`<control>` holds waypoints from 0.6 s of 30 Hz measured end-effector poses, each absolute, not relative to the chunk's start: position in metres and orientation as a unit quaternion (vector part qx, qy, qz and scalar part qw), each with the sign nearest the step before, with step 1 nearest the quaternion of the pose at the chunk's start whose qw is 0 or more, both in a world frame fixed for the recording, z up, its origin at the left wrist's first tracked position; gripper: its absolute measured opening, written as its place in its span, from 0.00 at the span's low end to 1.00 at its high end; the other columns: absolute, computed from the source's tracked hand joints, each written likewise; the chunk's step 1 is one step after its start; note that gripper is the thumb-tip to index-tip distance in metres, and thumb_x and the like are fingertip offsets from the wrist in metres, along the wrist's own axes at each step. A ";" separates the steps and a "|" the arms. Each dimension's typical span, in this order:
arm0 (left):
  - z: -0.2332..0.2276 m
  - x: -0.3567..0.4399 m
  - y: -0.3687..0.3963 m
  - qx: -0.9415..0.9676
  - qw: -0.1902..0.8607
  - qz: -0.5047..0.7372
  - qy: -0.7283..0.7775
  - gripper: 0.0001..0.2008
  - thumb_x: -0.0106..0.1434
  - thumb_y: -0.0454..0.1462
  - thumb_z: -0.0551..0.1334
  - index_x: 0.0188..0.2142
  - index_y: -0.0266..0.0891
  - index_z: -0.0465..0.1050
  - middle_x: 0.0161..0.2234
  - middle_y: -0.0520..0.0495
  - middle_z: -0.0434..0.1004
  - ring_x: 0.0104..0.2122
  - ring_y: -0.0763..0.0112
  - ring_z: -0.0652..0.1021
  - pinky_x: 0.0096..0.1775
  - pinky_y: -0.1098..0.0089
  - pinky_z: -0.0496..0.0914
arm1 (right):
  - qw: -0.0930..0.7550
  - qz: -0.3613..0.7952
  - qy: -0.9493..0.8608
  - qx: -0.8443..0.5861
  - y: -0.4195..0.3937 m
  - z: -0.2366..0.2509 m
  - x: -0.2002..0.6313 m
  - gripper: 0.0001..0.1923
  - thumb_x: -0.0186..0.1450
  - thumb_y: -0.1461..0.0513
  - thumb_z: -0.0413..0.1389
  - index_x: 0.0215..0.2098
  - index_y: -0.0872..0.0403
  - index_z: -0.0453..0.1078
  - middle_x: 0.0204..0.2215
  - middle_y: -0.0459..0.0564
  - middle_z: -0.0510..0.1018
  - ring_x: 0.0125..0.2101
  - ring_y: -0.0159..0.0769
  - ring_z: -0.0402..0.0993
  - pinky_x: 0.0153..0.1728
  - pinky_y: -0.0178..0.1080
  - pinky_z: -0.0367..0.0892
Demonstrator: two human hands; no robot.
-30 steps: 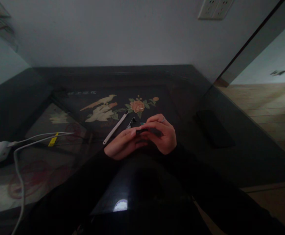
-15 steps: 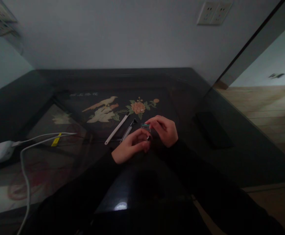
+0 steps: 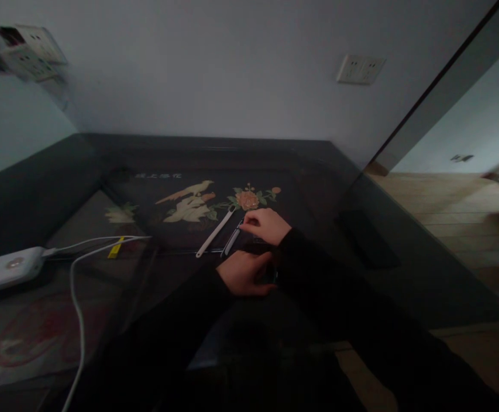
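Note:
My right hand (image 3: 265, 225) reaches forward over the dark glass-topped table (image 3: 318, 171), its fingertips pinched at the head end of a slim dark tool (image 3: 231, 244) that lies on the glass. Just left of that tool lies a long white stick (image 3: 215, 232). My left hand (image 3: 244, 274) rests nearer to me, its fingers curled around a small dark piece (image 3: 270, 277) that is mostly hidden. Both sleeves are black.
A white power block (image 3: 4, 270) with white cables (image 3: 76, 274) and a yellow tag (image 3: 114, 249) lies at the left. A flat dark slab (image 3: 363, 237) sits at the right. Under the glass is a bird-and-flower inlay (image 3: 246, 199). Wall sockets (image 3: 360, 69) are behind; wooden floor lies to the right.
My hands have come apart. The right hand went forward and down to the dark tool's head, the left hand dropped toward me. The view has tilted up a little.

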State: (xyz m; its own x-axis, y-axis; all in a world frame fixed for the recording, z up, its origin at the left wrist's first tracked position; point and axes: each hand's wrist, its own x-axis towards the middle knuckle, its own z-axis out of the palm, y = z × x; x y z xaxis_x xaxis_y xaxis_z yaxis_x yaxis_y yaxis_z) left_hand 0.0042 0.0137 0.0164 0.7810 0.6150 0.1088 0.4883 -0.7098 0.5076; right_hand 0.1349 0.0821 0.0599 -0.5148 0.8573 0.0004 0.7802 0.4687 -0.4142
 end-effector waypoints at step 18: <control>0.011 0.005 0.014 0.945 0.129 0.125 0.272 0.21 0.58 0.48 0.61 0.42 0.32 0.76 0.40 0.34 0.80 0.40 0.51 0.80 0.41 0.60 0.72 | 0.008 0.137 -0.813 -0.566 0.083 0.051 0.072 0.15 0.63 0.63 0.54 0.46 0.63 0.73 0.46 0.70 0.77 0.47 0.54 0.77 0.44 0.48 0.71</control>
State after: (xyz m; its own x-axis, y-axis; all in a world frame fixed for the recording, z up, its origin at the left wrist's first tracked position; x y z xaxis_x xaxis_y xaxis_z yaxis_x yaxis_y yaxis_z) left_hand 0.0047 0.0143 0.0113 0.8206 0.5469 0.1660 0.4825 -0.8185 0.3117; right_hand 0.0717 0.0828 0.0513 -0.3584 0.9226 -0.1426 0.9182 0.3208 -0.2323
